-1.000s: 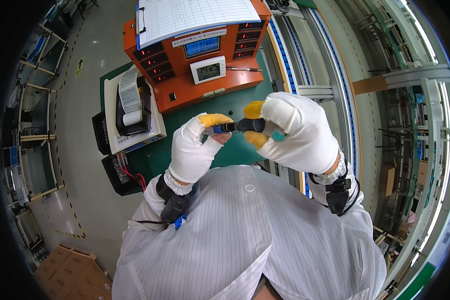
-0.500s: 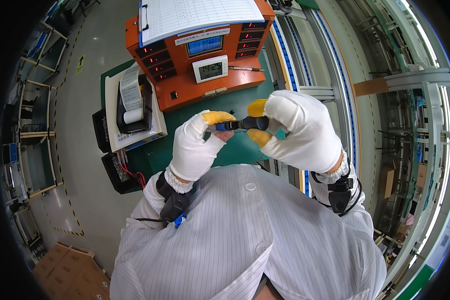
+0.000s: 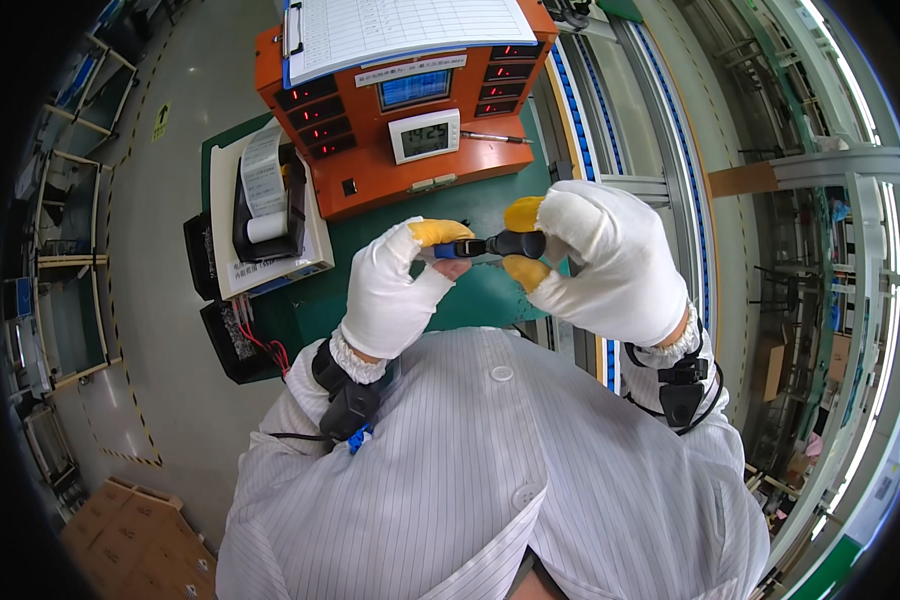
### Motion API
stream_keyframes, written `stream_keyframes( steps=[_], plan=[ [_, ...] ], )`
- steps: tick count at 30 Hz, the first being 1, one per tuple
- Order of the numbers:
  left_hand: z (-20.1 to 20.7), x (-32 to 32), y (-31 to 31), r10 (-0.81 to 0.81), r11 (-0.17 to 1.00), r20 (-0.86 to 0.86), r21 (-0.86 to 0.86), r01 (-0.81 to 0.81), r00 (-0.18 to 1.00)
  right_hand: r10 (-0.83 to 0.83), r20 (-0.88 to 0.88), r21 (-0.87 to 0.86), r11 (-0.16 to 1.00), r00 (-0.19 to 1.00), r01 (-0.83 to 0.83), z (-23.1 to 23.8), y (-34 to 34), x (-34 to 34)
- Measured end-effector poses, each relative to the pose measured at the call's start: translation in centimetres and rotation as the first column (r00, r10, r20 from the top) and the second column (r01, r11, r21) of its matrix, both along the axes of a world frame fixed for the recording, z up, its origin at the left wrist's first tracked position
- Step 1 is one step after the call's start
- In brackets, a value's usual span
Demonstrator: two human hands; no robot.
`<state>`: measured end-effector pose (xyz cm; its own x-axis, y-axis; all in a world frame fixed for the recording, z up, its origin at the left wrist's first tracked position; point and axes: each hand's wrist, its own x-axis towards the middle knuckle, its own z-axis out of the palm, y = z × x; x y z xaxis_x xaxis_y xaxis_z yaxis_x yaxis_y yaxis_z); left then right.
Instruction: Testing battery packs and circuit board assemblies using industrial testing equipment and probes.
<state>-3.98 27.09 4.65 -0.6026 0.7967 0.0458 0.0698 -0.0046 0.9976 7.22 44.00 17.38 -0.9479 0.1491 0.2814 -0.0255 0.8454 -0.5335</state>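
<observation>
Near the middle of the frame, the person in the striped work coat (image 3: 420,440) is holding a small blue-and-black handheld tool (image 3: 477,246) out level between both hands, over the green worktable (image 3: 322,312). The left hand (image 3: 395,290), gloved in white with a yellow fingertip showing, is pinching the blue end. The right hand (image 3: 615,265), gloved the same way, is closing its yellow fingertips above and below the thicker black end, so both hands are clamped on the one tool without touching each other. Dark strapped devices are sitting at both wrists, the left one (image 3: 350,408) and the right one (image 3: 681,388). At top centre an orange test cabinet (image 3: 375,187) is standing with its small screen (image 3: 415,90) and red displays lit; a clipboard (image 3: 292,35) bearing a gridded sheet (image 3: 410,38) is resting on top, while a white digital clock (image 3: 425,136) and a pen (image 3: 497,138) are occupying its lower ledge. Left of the cabinet, a black label printer (image 3: 295,205) is trailing a paper strip (image 3: 262,180), and red wires (image 3: 262,343) are hanging by a black bin (image 3: 232,350). Conveyor rails (image 3: 660,110) are running down the upper right, and brown cartons (image 3: 140,540) are sitting at lower left.
</observation>
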Motion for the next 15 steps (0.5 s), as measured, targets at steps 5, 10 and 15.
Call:
stream_keyframes(
  steps=[5, 10, 15],
  plan=[
    [-0.58, -0.10, 0.01, 0.016, 1.000, -0.016, 0.012, -0.016, 1.000, 0.013, -0.089, 0.042, 0.999, 0.996, -0.009, -0.48, 0.21, 0.00],
    [-0.17, -0.10, 0.03, -0.002, 1.000, 0.042, -0.004, 0.002, 0.999, 0.032, -0.063, 0.026, 0.999, 0.997, -0.030, -0.64, 0.11, -0.21],
    [-0.46, -0.08, -0.04, -0.001, 1.000, 0.048, -0.011, 0.001, 0.999, 0.022, -0.058, 0.007, 1.000, 0.998, -0.022, -0.60, 0.15, -0.27]
  ],
)
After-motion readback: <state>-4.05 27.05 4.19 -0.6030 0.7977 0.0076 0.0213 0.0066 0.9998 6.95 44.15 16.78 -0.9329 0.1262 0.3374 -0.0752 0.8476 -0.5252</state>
